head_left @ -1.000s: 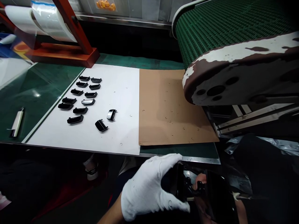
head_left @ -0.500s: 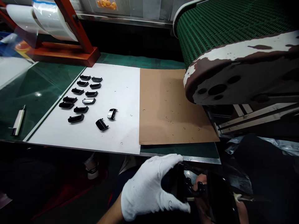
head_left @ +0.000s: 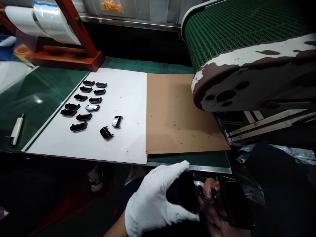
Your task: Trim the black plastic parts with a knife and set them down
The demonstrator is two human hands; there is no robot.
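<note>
Just below the front edge of the counter, your white-gloved left hand and your bare right hand are together around a glossy black handle piece. Your left grip is closed on it, with the thumb along the top and the fingers under it. Your right fingers show beside a small black hook-shaped section, but the piece hides too much of that hand to tell whether its grip is clamped. Just right of those fingers stands a dark glossy panel; you can't tell whether it belongs to the same piece.

On the counter ahead of you, thirteen similar black handle pieces lie on a white sheet, most of them in two loose columns and two set apart nearer the brown cardboard sheet. Tiny curled scraps are scattered over both sheets. Left of the white sheet, a white tube with a black end lies on a glass panel.

Over the far right rises a green ribbed conveyor belt with a chipped white-and-brown side plate. At the far left, a roll of clear film sits on a red wooden stand.
</note>
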